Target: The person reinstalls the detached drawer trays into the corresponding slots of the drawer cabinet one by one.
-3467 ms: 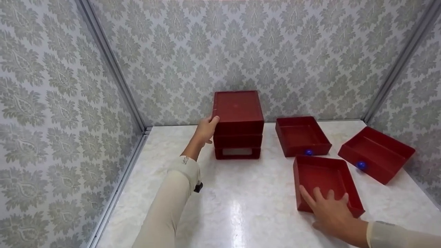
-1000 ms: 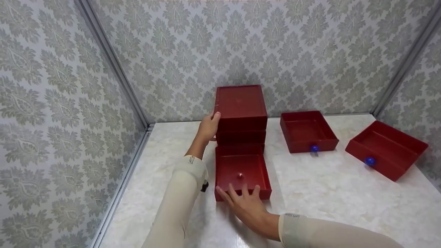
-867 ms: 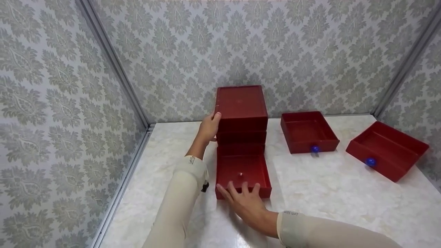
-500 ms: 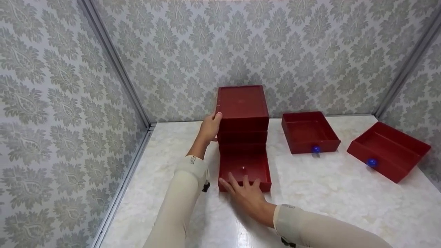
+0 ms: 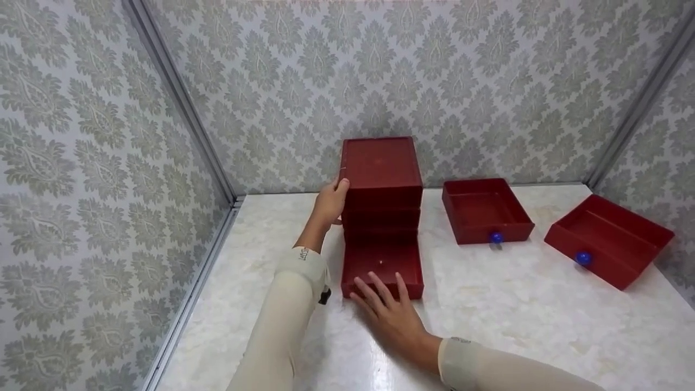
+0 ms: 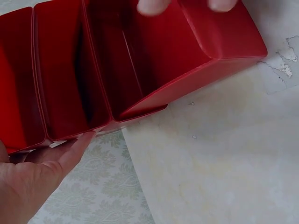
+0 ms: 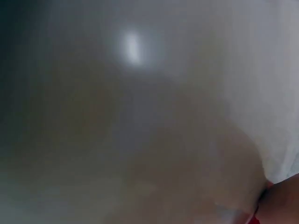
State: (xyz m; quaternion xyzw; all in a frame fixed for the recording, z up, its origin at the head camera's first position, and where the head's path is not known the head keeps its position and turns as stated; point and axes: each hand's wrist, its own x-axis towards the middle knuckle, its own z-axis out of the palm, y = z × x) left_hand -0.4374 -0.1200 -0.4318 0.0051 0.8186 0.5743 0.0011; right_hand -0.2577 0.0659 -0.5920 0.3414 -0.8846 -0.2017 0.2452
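- Left hand point(image 5: 328, 205): grip holds the red cabinet point(image 5: 381, 163) by its left side;
- Right hand point(image 5: 396, 320): grip wide, fingers spread at the drawer's point(image 5: 365, 265) front;
- Drawer: partway out of the lowest opening.

A back wall point(image 5: 304, 81) papered in pale grey with rows of muted green leafy damask motifs fills the upper part of the head view. A matching left wall point(image 5: 65, 163) takes up the left side, and a right wall point(image 5: 665, 157) shows at the right edge. Grey metal strips line both corners, the left strip point(image 5: 182, 99) and the right strip point(image 5: 642, 108) slanting inward toward the bottom. Below spreads a glossy, off-white, marbled tabletop point(image 5: 488, 315), with a bright glare point(image 5: 380, 374) at lower centre. The right wrist view is dim and blurred; its pale surface point(image 7: 187, 46) is probably that tabletop.
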